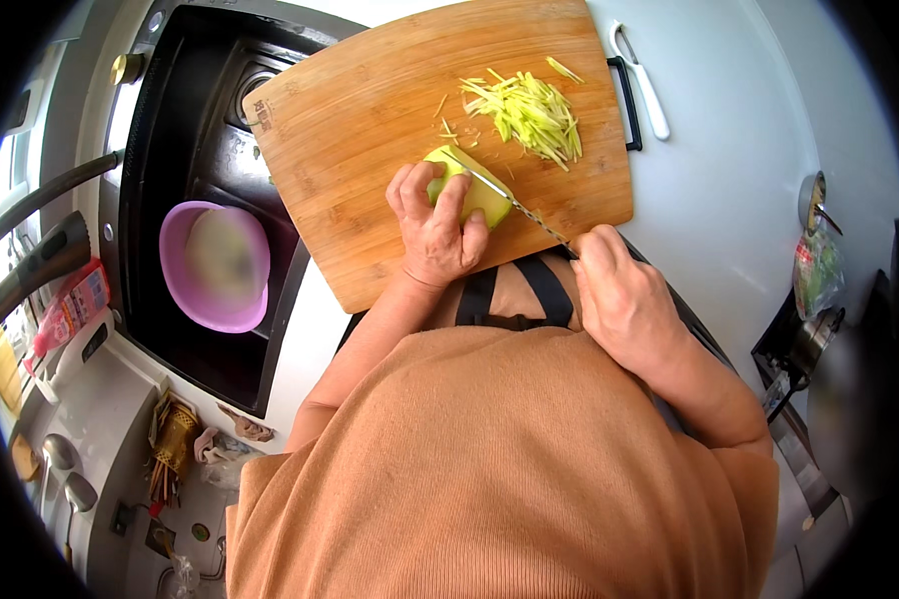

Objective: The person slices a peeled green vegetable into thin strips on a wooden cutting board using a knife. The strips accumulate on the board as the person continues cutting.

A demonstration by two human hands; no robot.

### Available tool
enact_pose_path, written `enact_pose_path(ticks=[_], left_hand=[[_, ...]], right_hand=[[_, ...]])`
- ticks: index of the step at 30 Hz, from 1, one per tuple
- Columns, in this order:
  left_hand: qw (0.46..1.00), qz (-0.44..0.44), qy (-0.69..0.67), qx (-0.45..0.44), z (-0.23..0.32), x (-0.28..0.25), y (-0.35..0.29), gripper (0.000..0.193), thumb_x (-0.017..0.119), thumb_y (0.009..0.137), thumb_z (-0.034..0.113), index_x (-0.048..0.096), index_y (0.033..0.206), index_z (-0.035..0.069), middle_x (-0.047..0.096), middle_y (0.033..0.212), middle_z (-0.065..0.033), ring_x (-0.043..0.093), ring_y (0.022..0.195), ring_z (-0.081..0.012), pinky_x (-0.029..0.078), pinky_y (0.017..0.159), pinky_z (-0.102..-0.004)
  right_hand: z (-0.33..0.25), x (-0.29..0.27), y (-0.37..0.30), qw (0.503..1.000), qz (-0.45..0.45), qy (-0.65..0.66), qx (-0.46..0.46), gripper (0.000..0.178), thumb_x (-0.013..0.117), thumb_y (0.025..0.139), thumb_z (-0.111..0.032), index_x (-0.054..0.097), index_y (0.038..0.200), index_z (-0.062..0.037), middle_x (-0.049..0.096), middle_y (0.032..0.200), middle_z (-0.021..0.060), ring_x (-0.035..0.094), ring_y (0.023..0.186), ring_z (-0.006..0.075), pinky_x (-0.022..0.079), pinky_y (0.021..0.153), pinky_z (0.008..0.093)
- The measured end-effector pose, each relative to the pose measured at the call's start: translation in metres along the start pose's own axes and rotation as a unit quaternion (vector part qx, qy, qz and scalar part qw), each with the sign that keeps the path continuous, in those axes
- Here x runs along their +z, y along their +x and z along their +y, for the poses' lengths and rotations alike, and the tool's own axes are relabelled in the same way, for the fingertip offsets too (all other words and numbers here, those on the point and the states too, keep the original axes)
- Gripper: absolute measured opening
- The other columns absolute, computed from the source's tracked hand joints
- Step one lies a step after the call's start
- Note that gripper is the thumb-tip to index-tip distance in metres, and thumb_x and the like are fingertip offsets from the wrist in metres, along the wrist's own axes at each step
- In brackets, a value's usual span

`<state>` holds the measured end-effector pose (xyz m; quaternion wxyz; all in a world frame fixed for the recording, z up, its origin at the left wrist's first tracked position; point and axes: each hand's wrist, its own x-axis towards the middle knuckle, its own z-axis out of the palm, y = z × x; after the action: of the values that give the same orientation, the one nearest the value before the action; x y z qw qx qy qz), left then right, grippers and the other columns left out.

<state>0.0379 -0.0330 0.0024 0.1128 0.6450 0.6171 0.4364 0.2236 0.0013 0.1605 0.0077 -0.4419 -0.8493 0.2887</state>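
Observation:
My left hand [438, 238] grips a pale green vegetable chunk [491, 206] near the front edge of a wooden cutting board [370, 110], its fingers bent over the chunk. In my right hand [624, 299] is a knife [534, 217], held by its handle, which the closed fingers mostly hide. The blade shows nearly edge-on and lies across the chunk, just right of my left fingertips. Beyond the chunk, a loose pile of thin green vegetable strips [529, 115] rests on the board, with a few stray strips beside it.
Left of the board is a black sink [160, 349] holding a purple basin [255, 317] with cloudy liquid. The board's left side overhangs the sink. A white-handled peeler [652, 105] lies on the white counter [719, 150] to the right. Farther right sits a bagged green item [817, 270].

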Motion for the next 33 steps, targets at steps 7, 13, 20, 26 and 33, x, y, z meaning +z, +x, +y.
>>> enact_pose_path(ticks=[7, 13, 20, 26, 33], left_hand=[[1.0, -0.001, 0.004, 0.002, 0.0, 0.0, 0.0, 0.04, 0.061, 0.062, 0.016, 0.063, 0.099, 0.004, 0.046, 0.11, -0.0183, 0.043, 0.106, -0.0377, 0.034, 0.096, -0.0471], [1.0, 0.001, 0.007, 0.007, -0.001, 0.0, 0.0, 0.039, 0.062, 0.062, 0.016, 0.063, 0.099, 0.003, 0.046, 0.11, -0.0183, 0.042, 0.107, -0.038, 0.034, 0.095, -0.0471], [1.0, 0.011, 0.0, 0.006, -0.001, 0.003, -0.001, 0.039, 0.063, 0.063, 0.017, 0.062, 0.099, 0.002, 0.047, 0.112, -0.0191, 0.043, 0.106, -0.0386, 0.034, 0.095, -0.0474], [1.0, 0.013, -0.005, 0.009, -0.001, 0.003, -0.001, 0.039, 0.063, 0.064, 0.017, 0.062, 0.1, 0.002, 0.047, 0.113, -0.0198, 0.043, 0.106, -0.0384, 0.034, 0.094, -0.0479], [1.0, 0.011, 0.0, 0.006, -0.002, 0.004, -0.004, 0.039, 0.063, 0.065, 0.018, 0.061, 0.101, 0.002, 0.046, 0.113, -0.0203, 0.043, 0.107, -0.038, 0.034, 0.094, -0.0481]], right_hand=[[-0.004, 0.007, 0.008, 1.0, -0.007, -0.025, 0.003, 0.019, 0.052, 0.079, 0.006, 0.041, 0.093, 0.0002, 0.049, 0.084, 0.0166, 0.062, 0.059, 0.033, 0.053, 0.049, 0.0389], [-0.008, 0.012, 0.017, 0.999, -0.004, -0.047, 0.0, 0.019, 0.055, 0.079, 0.005, 0.042, 0.092, -0.001, 0.049, 0.083, 0.0155, 0.063, 0.057, 0.0299, 0.054, 0.047, 0.036], [-0.012, 0.019, 0.028, 0.996, -0.006, -0.09, 0.011, 0.017, 0.056, 0.081, 0.001, 0.042, 0.092, -0.0021, 0.05, 0.082, 0.014, 0.064, 0.055, 0.0267, 0.054, 0.046, 0.0329], [-0.012, 0.03, 0.039, 0.994, -0.003, -0.107, 0.01, 0.016, 0.056, 0.083, -0.001, 0.043, 0.092, -0.0025, 0.052, 0.083, 0.0141, 0.065, 0.056, 0.0258, 0.055, 0.046, 0.0317], [-0.012, 0.037, 0.04, 0.993, -0.006, -0.12, 0.023, 0.016, 0.056, 0.083, -0.002, 0.044, 0.094, -0.0028, 0.054, 0.084, 0.0149, 0.067, 0.06, 0.0271, 0.056, 0.049, 0.0323]])
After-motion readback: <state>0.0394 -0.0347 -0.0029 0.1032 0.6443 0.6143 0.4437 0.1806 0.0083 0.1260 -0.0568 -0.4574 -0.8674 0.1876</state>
